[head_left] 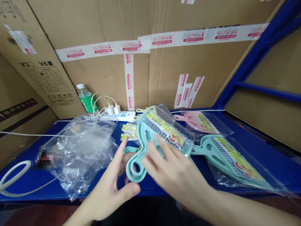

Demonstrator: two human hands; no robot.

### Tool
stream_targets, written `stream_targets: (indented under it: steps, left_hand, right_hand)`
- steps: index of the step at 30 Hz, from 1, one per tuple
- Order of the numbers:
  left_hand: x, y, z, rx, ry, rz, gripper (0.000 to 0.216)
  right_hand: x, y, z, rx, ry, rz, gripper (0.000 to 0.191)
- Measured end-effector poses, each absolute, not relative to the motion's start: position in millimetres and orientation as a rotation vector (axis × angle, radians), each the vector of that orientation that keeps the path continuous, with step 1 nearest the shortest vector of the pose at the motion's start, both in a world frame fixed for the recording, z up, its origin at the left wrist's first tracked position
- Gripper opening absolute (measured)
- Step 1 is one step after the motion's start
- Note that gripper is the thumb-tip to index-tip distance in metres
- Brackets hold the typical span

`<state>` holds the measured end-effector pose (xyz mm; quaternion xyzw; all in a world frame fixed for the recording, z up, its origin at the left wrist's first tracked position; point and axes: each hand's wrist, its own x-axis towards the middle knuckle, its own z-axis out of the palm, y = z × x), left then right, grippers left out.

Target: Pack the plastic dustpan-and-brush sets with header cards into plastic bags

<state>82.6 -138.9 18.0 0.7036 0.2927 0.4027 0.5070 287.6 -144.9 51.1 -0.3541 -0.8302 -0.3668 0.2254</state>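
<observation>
A teal plastic brush-and-dustpan set (150, 135) with a yellow label hangs just above the blue shelf (258, 147), partly inside a clear bag. My left hand (115, 182) grips its looped handle from below. My right hand (174, 169) lies flat on top of the handle and brush, fingers spread. A second teal set (225, 157) in a clear bag lies to the right. A pink set (197, 121) in its bag lies behind.
A heap of empty clear bags (80, 147) lies at the left. Behind it stand a green bottle (86, 99) and a white power strip (119, 115) with chargers and cables. Loose yellow labels (129, 131) lie nearby. Taped cardboard boxes (150, 56) wall the back.
</observation>
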Motion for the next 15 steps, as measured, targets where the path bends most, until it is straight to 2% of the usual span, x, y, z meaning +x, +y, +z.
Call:
stream_targets:
  steps: [4,7,10,12,15]
  left_hand:
    - [71,-162,9,1.261,0.697,0.859,0.078]
    - [69,-168,7,1.053,0.713,0.966,0.047]
    - [65,-168,8,0.901,0.693,1.081,0.023]
    - [60,-169,9,0.841,0.707,1.140,0.017]
    - [53,-175,9,0.785,0.745,1.224,0.013]
  right_hand:
    - [258,-147,42,-0.777,-2.325,-0.941,0.027]
    - [251,-139,47,-0.642,-2.363,-0.845,0.027]
    - [260,-128,62,-0.556,-2.440,-0.533,0.033]
    - [274,-116,72,-0.626,-2.369,-0.391,0.032]
    - [297,-94,77,-0.955,-2.201,-0.241,0.023]
